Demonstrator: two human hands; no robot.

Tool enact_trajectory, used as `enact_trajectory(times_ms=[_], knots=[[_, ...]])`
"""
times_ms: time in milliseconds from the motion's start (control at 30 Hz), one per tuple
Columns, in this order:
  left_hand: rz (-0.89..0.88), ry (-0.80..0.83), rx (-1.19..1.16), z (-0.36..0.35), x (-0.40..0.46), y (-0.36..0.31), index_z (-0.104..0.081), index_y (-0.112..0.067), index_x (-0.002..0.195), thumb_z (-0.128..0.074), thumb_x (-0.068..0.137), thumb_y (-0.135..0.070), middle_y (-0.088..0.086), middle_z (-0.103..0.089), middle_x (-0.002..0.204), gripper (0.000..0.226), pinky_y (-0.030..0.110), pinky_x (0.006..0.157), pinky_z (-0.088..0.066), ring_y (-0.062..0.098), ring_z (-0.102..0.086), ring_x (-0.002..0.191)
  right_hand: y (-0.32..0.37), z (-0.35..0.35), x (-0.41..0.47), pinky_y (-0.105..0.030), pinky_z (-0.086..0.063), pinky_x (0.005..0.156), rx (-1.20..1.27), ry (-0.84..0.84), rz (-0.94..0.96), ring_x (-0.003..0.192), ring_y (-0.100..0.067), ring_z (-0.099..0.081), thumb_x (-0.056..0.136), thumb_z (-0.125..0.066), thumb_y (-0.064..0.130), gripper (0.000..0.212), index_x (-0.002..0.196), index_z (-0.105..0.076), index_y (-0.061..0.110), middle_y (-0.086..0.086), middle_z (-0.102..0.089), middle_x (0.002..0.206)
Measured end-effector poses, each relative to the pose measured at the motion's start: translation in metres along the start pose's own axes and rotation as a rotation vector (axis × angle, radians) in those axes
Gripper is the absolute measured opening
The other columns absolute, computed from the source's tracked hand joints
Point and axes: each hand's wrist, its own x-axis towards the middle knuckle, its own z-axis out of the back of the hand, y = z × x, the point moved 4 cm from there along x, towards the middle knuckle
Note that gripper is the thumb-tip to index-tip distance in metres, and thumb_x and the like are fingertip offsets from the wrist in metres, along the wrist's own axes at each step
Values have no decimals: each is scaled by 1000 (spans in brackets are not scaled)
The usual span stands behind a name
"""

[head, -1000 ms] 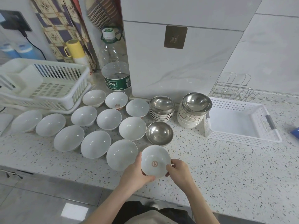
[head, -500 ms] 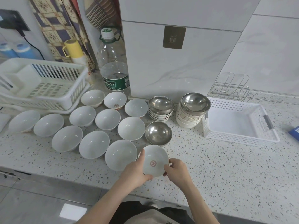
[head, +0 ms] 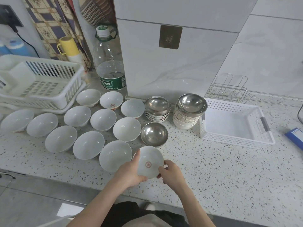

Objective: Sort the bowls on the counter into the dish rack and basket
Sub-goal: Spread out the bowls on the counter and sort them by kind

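Note:
A small white bowl with a red mark (head: 150, 163) sits tilted toward me near the counter's front edge. My left hand (head: 129, 172) grips its left rim, thumb on the inside. My right hand (head: 171, 172) pinches its right rim. Several white bowls (head: 88, 145) stand spread over the counter to the left. A single steel bowl (head: 154, 134) stands behind the held one. Two stacks topped with steel bowls (head: 158, 105) (head: 191, 104) stand further back. The white dish rack (head: 41, 84) is at far left, the white perforated basket (head: 236, 141) at right.
A large water bottle (head: 110, 69) and a yellow mug (head: 68, 45) stand against the back wall. A wire rack (head: 229, 90) sits behind the basket. A blue object (head: 295, 136) lies at the far right. The speckled counter (head: 213, 177) stretches right of my hands.
Both hands have kept hold of the marked bowl near the front edge; it has tilted slightly more toward me. Nothing else on the counter has moved.

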Motion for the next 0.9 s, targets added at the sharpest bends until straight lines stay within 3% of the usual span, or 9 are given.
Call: enact_trajectory(times_ms=[233, 333, 433, 567, 633, 733, 833, 900], knots=[[7, -1, 18, 8, -6, -4, 8, -40, 155, -72, 82, -43, 0, -62, 125, 108, 33, 85, -55, 20, -64, 100, 0, 9, -1, -24, -47, 53, -10, 16, -32, 52, -9, -54, 93, -48, 39, 31, 117, -60, 23, 2, -74, 75], [-7, 0, -7, 16, -9, -2, -2, -45, 154, -67, 85, -40, 1, -64, 121, 96, 30, 79, -53, 15, -61, 87, 4, 21, 2, -25, -46, 54, -19, -38, -28, 57, -10, -57, 93, -49, 39, 33, 117, -64, 22, 3, -72, 68], [-38, -82, -43, 33, -6, 0, -21, -45, 153, -60, 91, -42, -3, -66, 113, 73, 25, 74, -46, 12, -57, 87, 14, 34, 7, -20, -43, 49, 11, -114, -4, 51, -7, -54, 94, -52, 34, 32, 119, -65, 19, 3, -71, 66], [-86, -92, -370, 63, 8, -5, -50, -35, 135, -56, 94, -40, -7, -77, 76, 42, 16, 51, -44, 5, -57, 49, 39, 52, 17, -18, -40, 52, 70, -214, 36, 64, -4, -58, 94, -51, 31, 40, 133, -51, 23, 4, -72, 76], [-105, -61, -582, 80, 19, -13, -55, -29, 127, -54, 97, -38, -3, -77, 71, 32, 12, 38, -36, 5, -51, 38, 54, 58, 23, -19, -41, 53, 77, -240, 55, 65, -5, -57, 94, -51, 30, 43, 137, -47, 22, 4, -72, 77], [-98, -91, -727, 105, 42, -26, -56, -29, 121, -52, 99, -36, 0, -77, 72, 24, 14, 32, -29, 6, -44, 34, 78, 67, 34, -24, -46, 60, 114, -273, 76, 66, -9, -58, 94, -51, 29, 44, 137, -47, 19, 3, -72, 80], [-46, -97, -841, 123, 66, -36, -53, -25, 121, -51, 100, -29, 4, -76, 72, 21, 17, 33, -21, 8, -40, 34, 100, 72, 48, -40, -51, 90, 188, -317, 66, 91, -16, -63, 95, -49, 30, 47, 139, -46, 14, -3, -72, 96], [-36, -88, -878, 133, 79, -42, -50, -22, 122, -51, 100, -27, 7, -76, 75, 22, 17, 33, -19, 8, -39, 34, 111, 72, 58, -41, -48, 89, 284, -330, 36, 85, -13, -60, 96, -49, 31, 49, 141, -42, 14, -2, -72, 90]])
